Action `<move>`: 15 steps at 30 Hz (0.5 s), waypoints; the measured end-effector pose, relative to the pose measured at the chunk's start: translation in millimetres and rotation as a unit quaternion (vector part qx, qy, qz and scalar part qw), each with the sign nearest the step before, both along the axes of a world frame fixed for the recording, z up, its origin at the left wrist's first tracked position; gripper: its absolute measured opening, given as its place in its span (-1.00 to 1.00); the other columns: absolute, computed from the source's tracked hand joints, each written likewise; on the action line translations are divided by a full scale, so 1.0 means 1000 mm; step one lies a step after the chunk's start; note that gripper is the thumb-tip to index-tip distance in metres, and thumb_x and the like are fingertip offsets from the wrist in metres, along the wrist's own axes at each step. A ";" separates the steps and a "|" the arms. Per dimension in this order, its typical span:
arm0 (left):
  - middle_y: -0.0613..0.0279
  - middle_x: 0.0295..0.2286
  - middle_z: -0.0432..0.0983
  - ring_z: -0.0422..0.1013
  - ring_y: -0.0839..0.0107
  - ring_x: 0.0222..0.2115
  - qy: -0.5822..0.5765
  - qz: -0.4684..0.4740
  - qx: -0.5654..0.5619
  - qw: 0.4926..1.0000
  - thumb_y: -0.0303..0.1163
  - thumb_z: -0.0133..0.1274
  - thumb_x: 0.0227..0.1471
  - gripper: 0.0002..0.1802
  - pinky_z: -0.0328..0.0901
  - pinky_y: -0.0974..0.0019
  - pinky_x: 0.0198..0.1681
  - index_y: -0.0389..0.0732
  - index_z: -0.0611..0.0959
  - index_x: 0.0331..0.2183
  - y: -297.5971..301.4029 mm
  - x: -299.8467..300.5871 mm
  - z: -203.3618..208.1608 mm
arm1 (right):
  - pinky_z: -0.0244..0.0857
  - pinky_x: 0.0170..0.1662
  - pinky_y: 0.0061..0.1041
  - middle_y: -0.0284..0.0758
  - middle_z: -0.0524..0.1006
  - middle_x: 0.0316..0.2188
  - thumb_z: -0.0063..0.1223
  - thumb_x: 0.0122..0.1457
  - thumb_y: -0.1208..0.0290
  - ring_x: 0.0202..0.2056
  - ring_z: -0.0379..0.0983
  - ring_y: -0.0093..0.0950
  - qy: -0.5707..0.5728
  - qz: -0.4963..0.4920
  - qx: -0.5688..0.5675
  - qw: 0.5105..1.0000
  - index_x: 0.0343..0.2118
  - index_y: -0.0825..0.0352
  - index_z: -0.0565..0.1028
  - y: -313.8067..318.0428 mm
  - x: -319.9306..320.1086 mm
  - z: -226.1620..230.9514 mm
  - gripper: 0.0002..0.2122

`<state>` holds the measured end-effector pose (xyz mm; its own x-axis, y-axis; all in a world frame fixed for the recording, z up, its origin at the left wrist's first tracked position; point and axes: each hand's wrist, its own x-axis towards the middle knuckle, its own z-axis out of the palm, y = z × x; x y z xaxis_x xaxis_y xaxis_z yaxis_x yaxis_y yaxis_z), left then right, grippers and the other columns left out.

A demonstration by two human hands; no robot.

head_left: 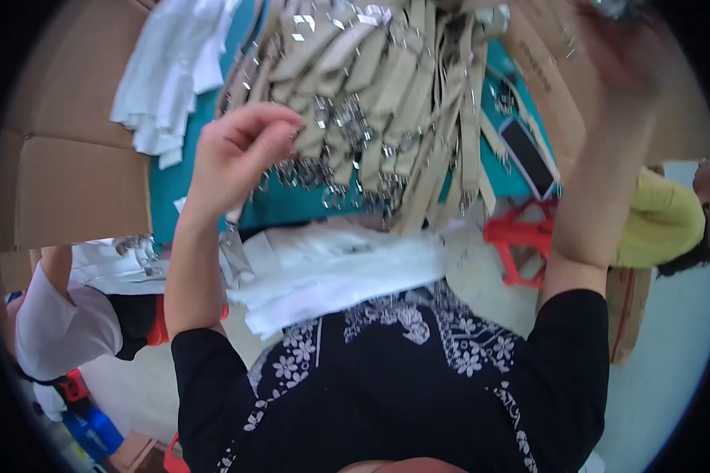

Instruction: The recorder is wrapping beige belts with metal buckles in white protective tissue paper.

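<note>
A thick pile of beige straps (394,83) with silvery metal clips (347,126) covers the middle of the teal table (170,193). Over the left side of that pile, my left hand (233,154) is closed in a pinch. Something small and dark shows at its fingertips, too little to name. My right hand (625,59) is raised at the far right, above a cardboard box, and smeared by motion. A shiny, metallic-looking thing (615,8) is at its fingers, cut off by the picture's edge. White cloth (339,268) lies across my lap.
White strips (173,71) hang over the table's far left, beside a large cardboard box (79,189). A dark phone (527,156) lies near the right edge, above a red stool (521,236). People in white (71,323) and yellow (659,221) sit at either side.
</note>
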<state>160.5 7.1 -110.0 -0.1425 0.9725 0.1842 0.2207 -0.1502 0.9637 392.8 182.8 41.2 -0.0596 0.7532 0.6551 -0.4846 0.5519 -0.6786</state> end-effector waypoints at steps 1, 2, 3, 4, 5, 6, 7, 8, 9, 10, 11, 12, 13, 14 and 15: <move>0.36 -0.58 0.46 0.33 0.67 -0.58 -0.021 -0.121 -0.055 0.991 -0.43 0.01 0.01 -0.84 0.24 0.57 -0.51 -0.32 0.57 -0.38 -0.007 0.016 0.003 | 0.35 -0.52 -0.53 -0.39 0.44 -0.66 -0.10 0.05 0.33 -0.61 0.41 -0.54 0.087 0.357 -0.163 0.916 -0.47 0.24 0.44 0.026 0.005 -0.028 -0.87; 0.32 -0.59 0.48 0.37 0.64 -0.57 -0.073 -0.243 -0.155 0.955 -0.44 -0.02 0.02 -0.84 0.29 0.52 -0.51 -0.33 0.57 -0.38 -0.010 0.034 -0.002 | 0.34 -0.54 -0.57 -0.38 0.45 -0.67 -0.11 0.06 0.32 -0.64 0.39 -0.56 0.172 0.653 -0.292 0.678 -0.49 0.27 0.44 0.052 0.014 -0.061 -0.85; 0.19 -0.58 0.50 0.44 0.48 -0.57 -0.024 -0.280 -0.163 0.946 -0.42 -0.03 0.01 -0.82 0.32 0.43 -0.49 -0.35 0.57 -0.41 -0.017 0.048 -0.024 | 0.35 -0.54 -0.56 -0.38 0.46 -0.66 -0.11 0.06 0.32 -0.67 0.38 -0.56 -0.007 0.465 -0.305 0.831 -0.50 0.29 0.44 0.046 0.003 -0.088 -0.83; 0.15 -0.56 0.50 0.45 0.40 -0.54 0.106 -0.292 -0.113 0.944 -0.44 -0.04 -0.02 -0.82 0.34 0.41 -0.44 -0.36 0.56 -0.38 -0.021 0.063 -0.046 | 0.35 -0.55 -0.56 -0.37 0.47 -0.66 -0.12 0.07 0.31 -0.70 0.37 -0.56 -0.188 0.223 -0.279 0.915 -0.50 0.32 0.44 0.034 0.003 -0.103 -0.81; 0.10 -0.54 0.50 0.46 0.33 -0.50 0.235 -0.301 -0.057 0.922 -0.46 -0.04 -0.04 -0.81 0.36 0.38 -0.38 -0.36 0.55 -0.36 -0.025 0.079 -0.072 | 0.34 -0.59 -0.60 -0.34 0.49 -0.63 -0.10 0.06 0.32 -0.68 0.38 -0.57 -0.231 0.272 -0.298 0.885 -0.49 0.34 0.44 0.036 0.009 -0.126 -0.82; 0.08 -0.50 0.49 0.44 0.27 -0.46 0.303 -0.273 -0.046 0.912 -0.47 -0.05 -0.09 -0.77 0.35 0.34 -0.34 -0.37 0.53 -0.32 -0.029 0.095 -0.098 | 0.30 -0.47 -0.60 -0.40 0.49 -0.53 -0.01 0.03 0.39 -0.59 0.39 -0.60 -0.237 0.257 -0.294 0.889 -0.46 0.33 0.45 0.034 0.009 -0.149 -0.88; 0.06 -0.46 0.47 0.43 0.21 -0.41 0.369 -0.242 -0.035 0.896 -0.49 -0.06 -0.13 -0.72 0.34 0.29 -0.30 -0.37 0.51 -0.28 -0.034 0.109 -0.121 | 0.30 -0.47 -0.62 -0.38 0.47 -0.50 -0.02 0.04 0.37 -0.56 0.39 -0.60 -0.264 0.245 -0.293 0.886 -0.42 0.33 0.43 0.024 0.012 -0.159 -0.86; 0.06 -0.46 0.47 0.43 0.21 -0.41 0.369 -0.245 -0.034 0.896 -0.49 -0.06 -0.13 -0.72 0.34 0.29 -0.30 -0.37 0.51 -0.28 -0.038 0.123 -0.136 | 0.31 -0.48 -0.63 -0.36 0.46 -0.47 -0.04 0.05 0.35 -0.53 0.40 -0.60 -0.291 0.234 -0.290 0.881 -0.38 0.34 0.41 0.011 0.015 -0.164 -0.83; 0.04 -0.40 0.45 0.41 0.21 -0.37 0.403 -0.238 0.019 0.883 -0.49 -0.09 -0.15 -0.67 0.34 0.26 -0.30 -0.39 0.47 -0.25 -0.041 0.137 -0.148 | 0.26 -0.57 -0.70 -0.42 0.44 -0.54 -0.04 0.05 0.34 -0.64 0.36 -0.65 -0.277 0.237 -0.291 0.885 -0.41 0.30 0.40 -0.003 0.012 -0.166 -0.86; 0.03 -0.35 0.42 0.40 0.21 -0.33 0.435 -0.233 0.077 0.866 -0.50 -0.11 -0.17 -0.62 0.33 0.23 -0.29 -0.41 0.44 -0.21 -0.039 0.152 -0.156 | 0.27 -0.55 -0.70 -0.42 0.43 -0.54 -0.04 0.05 0.34 -0.63 0.36 -0.65 -0.274 0.259 -0.286 0.881 -0.43 0.29 0.39 -0.010 0.016 -0.168 -0.87; -0.01 -0.30 0.39 0.37 0.19 -0.28 0.455 -0.225 0.108 0.855 -0.48 -0.12 -0.17 -0.61 0.33 0.24 -0.30 -0.42 0.42 -0.20 -0.035 0.170 -0.161 | 0.27 -0.54 -0.70 -0.42 0.42 -0.55 -0.04 0.05 0.34 -0.61 0.36 -0.65 -0.271 0.281 -0.281 0.877 -0.45 0.28 0.38 -0.016 0.019 -0.170 -0.87; -0.04 -0.26 0.36 0.34 0.17 -0.24 0.475 -0.214 0.136 0.842 -0.47 -0.12 -0.17 -0.59 0.33 0.25 -0.30 -0.43 0.41 -0.19 -0.029 0.191 -0.164 | 0.27 -0.52 -0.70 -0.42 0.43 -0.54 -0.05 0.05 0.34 -0.58 0.37 -0.66 -0.265 0.288 -0.288 0.874 -0.46 0.28 0.36 -0.020 0.021 -0.173 -0.88; -0.04 -0.26 0.36 0.34 0.17 -0.24 0.476 -0.215 0.143 0.841 -0.47 -0.12 -0.17 -0.59 0.33 0.25 -0.30 -0.43 0.41 -0.19 -0.020 0.212 -0.165 | 0.27 -0.52 -0.70 -0.42 0.43 -0.54 -0.05 0.05 0.34 -0.58 0.37 -0.66 -0.266 0.282 -0.283 0.877 -0.46 0.28 0.36 -0.024 0.024 -0.172 -0.88; -0.03 -0.26 0.35 0.33 0.18 -0.25 0.573 -0.136 0.124 0.799 -0.45 -0.12 -0.16 -0.58 0.32 0.28 -0.31 -0.42 0.40 -0.17 -0.009 0.230 -0.167 | 0.26 -0.52 -0.70 -0.42 0.44 -0.54 -0.06 0.04 0.35 -0.57 0.38 -0.66 -0.236 0.289 -0.289 0.882 -0.46 0.28 0.35 -0.028 0.025 -0.174 -0.88; -0.02 -0.27 0.33 0.32 0.18 -0.26 0.659 -0.051 0.100 0.744 -0.43 -0.12 -0.15 -0.57 0.32 0.31 -0.31 -0.41 0.39 -0.16 -0.001 0.242 -0.167 | 0.26 -0.52 -0.70 -0.41 0.44 -0.53 -0.06 0.04 0.36 -0.56 0.38 -0.67 -0.208 0.298 -0.295 0.884 -0.45 0.28 0.35 -0.031 0.027 -0.176 -0.89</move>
<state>402.1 6.4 -277.1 0.3628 0.9004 0.2399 0.9314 -0.3425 -0.1231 419.6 151.3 -134.5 -0.7041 0.7099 -0.0129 -0.2109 -0.2265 -0.9509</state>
